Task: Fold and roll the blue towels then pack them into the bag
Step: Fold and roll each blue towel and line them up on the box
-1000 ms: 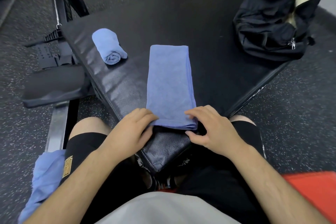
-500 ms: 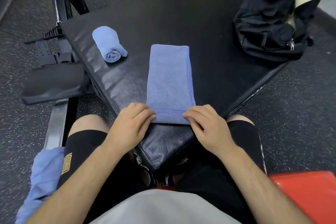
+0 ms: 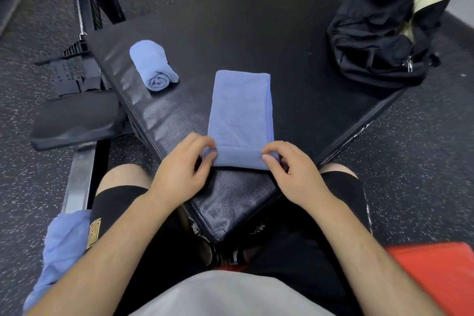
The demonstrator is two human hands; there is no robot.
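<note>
Desk (image 3: pixel 256 33): black padding; rolled towel (image 3: pixel 153 65) at left, bag (image 3: pixel 379 41) far right;
Left grip (image 3: pixel 184 161): pinching folded towel (image 3: pixel 241 110), near end curled over;
Right grip (image 3: pixel 289 169): pinching that same curl

Rolled towel (image 3: pixel 153 67) left of folded towel (image 3: pixel 241 108)

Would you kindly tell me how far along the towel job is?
Done: one rolled towel lies on the pad. In hand: left hand and right hand pinch the folded towel at its near end, first turn begun. Left: finish rolling, the loose towel by the thigh, then pack the bag.
</note>
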